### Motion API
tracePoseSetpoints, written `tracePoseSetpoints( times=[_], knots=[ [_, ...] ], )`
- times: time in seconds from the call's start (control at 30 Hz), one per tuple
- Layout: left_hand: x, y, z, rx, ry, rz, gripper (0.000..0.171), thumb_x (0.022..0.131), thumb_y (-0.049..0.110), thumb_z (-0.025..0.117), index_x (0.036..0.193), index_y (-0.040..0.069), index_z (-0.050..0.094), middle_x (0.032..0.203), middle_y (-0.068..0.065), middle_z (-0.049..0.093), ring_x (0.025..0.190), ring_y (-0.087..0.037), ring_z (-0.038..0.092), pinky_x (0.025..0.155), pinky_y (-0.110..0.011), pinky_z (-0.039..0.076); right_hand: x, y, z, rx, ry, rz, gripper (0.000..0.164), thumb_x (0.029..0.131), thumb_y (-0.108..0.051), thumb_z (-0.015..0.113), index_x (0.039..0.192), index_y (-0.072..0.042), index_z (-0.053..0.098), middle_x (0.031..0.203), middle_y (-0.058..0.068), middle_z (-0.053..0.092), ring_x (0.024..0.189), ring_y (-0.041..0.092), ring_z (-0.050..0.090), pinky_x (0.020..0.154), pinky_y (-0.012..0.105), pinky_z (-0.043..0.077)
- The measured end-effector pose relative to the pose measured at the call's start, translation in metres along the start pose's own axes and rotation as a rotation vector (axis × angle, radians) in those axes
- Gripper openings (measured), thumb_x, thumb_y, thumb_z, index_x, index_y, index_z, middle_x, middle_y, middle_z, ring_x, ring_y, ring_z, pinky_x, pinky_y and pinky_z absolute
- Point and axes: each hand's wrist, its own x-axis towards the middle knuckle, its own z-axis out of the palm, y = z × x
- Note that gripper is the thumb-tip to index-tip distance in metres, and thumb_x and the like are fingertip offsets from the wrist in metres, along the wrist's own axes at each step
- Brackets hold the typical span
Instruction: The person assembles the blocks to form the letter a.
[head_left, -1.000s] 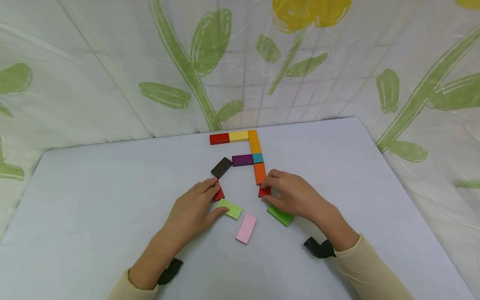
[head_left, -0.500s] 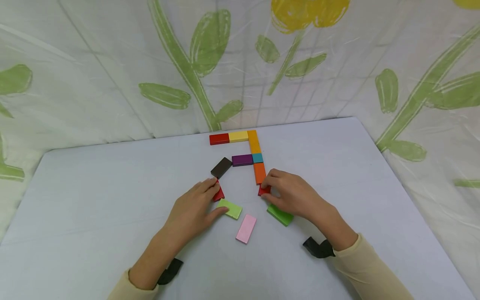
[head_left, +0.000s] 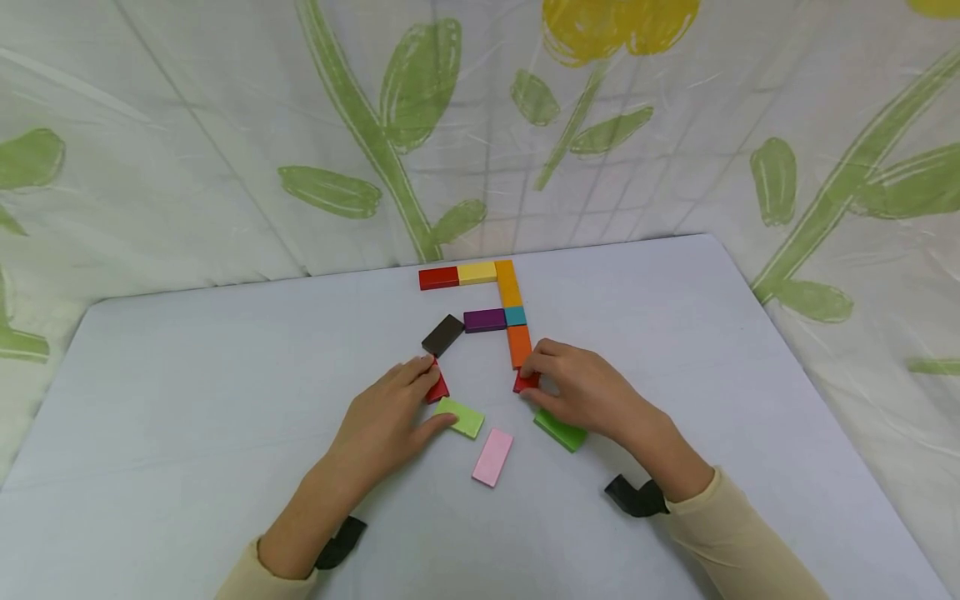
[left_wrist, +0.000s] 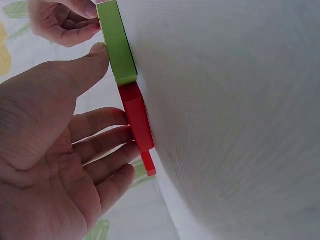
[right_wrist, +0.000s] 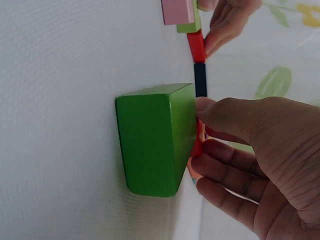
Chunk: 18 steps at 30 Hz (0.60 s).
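My right hand (head_left: 588, 385) pinches a small red block (head_left: 525, 383) between thumb and fingers, at the lower end of an orange block (head_left: 519, 345). Part of that red block is hidden by the fingers. A green block (head_left: 559, 432) lies just below this hand, large in the right wrist view. My left hand (head_left: 381, 425) rests with relaxed fingers against another red block (head_left: 438, 388). Its thumb touches a lime green block (head_left: 467, 419), as the left wrist view also shows. Below the lime block lies a pink block (head_left: 492, 457).
A line of blocks runs toward the back: teal (head_left: 515, 316), yellow-orange (head_left: 509, 283), pale yellow (head_left: 477, 273) and dark red (head_left: 438, 278). A purple block (head_left: 485, 320) and a black block (head_left: 443, 336) branch left. A curtain with painted flowers hangs behind the white table (head_left: 187, 375).
My right hand has shifted the small red block slightly to the left below the orange block. The left hand and the other blocks stay where they were.
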Motion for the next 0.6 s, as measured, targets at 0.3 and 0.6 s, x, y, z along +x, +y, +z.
tracePoseSetpoints(
  times=[0.3,0.6],
  knots=[
    [0.0001,-0.001,-0.0015,0.005,-0.008,-0.005,0.072,0.09,0.045,0.083,0.146,0.005,0.063,0.156,-0.014,0.059,0.144,-0.035,0.058,0.113,-0.049,0.055,0.0029,-0.0027,0.0011,-0.008,-0.003,0.001,0.02,0.091,-0.026,0.086,0.106,-0.014,0.079,0.1,-0.002,0.07,0.083,0.011,0.064,0.076,0.024,0.061],
    [0.0009,0.0007,-0.0024,0.0,-0.015,-0.006,0.072,0.09,0.046,0.083,0.147,0.005,0.063,0.156,-0.014,0.059,0.143,-0.035,0.058,0.112,-0.049,0.056,0.0021,-0.0021,0.0002,-0.015,-0.008,0.022,0.021,0.091,-0.027,0.086,0.107,-0.014,0.079,0.101,-0.002,0.07,0.083,0.011,0.064,0.077,0.025,0.061]
  ],
)
